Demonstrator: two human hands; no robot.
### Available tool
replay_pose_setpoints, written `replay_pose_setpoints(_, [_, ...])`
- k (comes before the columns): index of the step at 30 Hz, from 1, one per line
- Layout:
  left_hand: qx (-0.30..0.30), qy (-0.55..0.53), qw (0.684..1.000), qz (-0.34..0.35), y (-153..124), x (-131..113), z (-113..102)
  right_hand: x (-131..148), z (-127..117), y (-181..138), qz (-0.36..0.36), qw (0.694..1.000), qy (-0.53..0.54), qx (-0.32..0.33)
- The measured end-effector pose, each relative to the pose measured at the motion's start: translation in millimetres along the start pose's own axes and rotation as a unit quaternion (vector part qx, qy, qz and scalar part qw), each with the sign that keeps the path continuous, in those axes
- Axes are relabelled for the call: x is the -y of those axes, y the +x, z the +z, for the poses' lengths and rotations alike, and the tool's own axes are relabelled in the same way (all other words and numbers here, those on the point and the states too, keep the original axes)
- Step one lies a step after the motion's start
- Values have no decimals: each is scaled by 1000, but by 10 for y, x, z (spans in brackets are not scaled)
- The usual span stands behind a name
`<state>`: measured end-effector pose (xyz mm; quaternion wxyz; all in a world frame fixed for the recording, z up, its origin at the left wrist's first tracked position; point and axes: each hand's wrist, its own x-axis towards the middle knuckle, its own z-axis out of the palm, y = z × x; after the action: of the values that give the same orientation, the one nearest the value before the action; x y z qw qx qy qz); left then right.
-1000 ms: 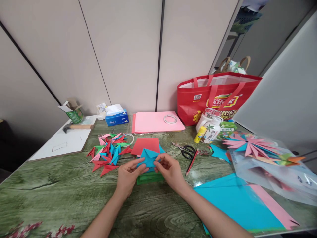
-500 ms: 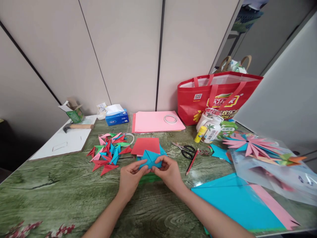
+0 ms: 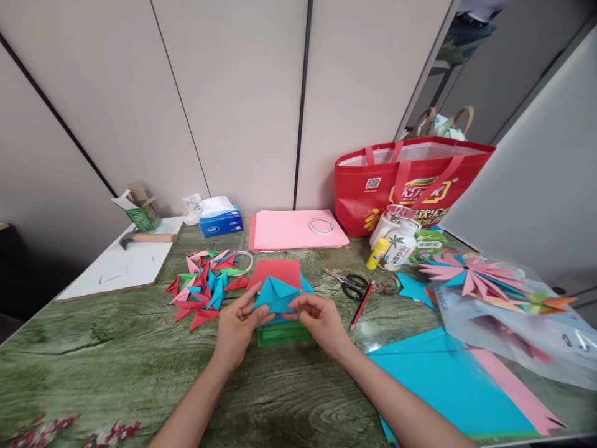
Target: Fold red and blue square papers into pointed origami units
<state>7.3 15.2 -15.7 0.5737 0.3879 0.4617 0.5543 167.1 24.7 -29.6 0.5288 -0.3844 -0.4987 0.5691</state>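
A folded blue paper (image 3: 277, 295) with a peaked top and slanting creases is held between my two hands. My left hand (image 3: 237, 323) pinches its left end between thumb and fingers. On the other end, my right hand (image 3: 319, 316) grips the lower right corner the same way. Beneath and behind it lies a stack of coloured paper squares, with a red sheet (image 3: 285, 270) at the back and green paper (image 3: 282, 334) at the front. Left of my left hand is a heap of folded red, blue, pink and green paper pieces (image 3: 205, 283).
Right of the stack lie black-handled scissors (image 3: 352, 286) and a red pencil (image 3: 361, 306). A glue stick (image 3: 377, 253) stands by a white bottle (image 3: 402, 246) and red bag (image 3: 415, 180). Blue sheets (image 3: 448, 379) cover the near right. At left are a tissue box (image 3: 221, 222) and hammer (image 3: 149, 238).
The folded blue paper has shifted slightly left and up and shows more of its face. My left hand has moved left, and more of the green paper below is visible.
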Motion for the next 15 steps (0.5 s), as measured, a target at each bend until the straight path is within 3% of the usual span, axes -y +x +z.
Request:
replay_pose_setpoints(5, [52,42,997,-27,-34,-33,8,53,-88,61,-45,998,-21,-35])
replay_pose_setpoints(11, [70,71,994,-48,-61,-33,45,-21,-112,50,-8,990,-125,65])
replay_pose_setpoints(15, [52,53,995,-60,-43,-37,42,-57,-103,39,-7,991,-131,21])
